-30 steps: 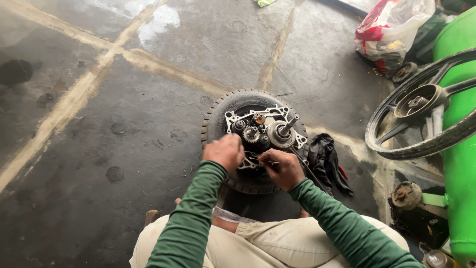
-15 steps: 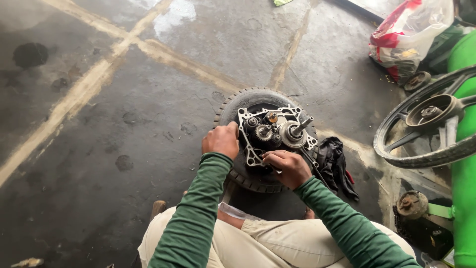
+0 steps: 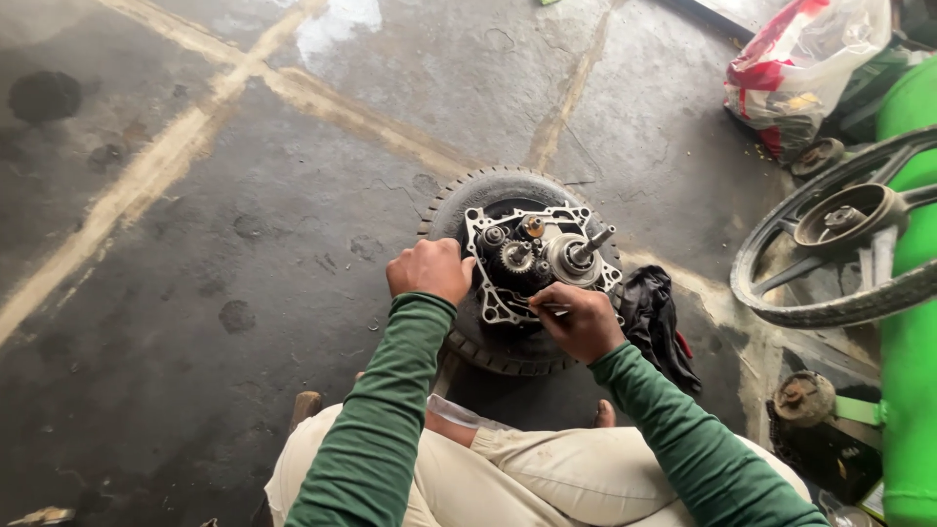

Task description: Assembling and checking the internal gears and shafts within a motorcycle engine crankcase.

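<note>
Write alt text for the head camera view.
A seated person's left hand and right hand work on an open gear case lying on a small tyre on a concrete floor.

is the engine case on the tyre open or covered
Open: the engine case on the tyre has no cover, its gears exposed.

One tyre [image 3: 488, 351] lies on the floor, carrying one engine casing [image 3: 488, 293] with at least three gears [image 3: 515, 258] and one shaft [image 3: 595, 240]. One black rag [image 3: 656, 317], one plastic bag [image 3: 800, 68], one spoked wheel [image 3: 839, 263].
</note>
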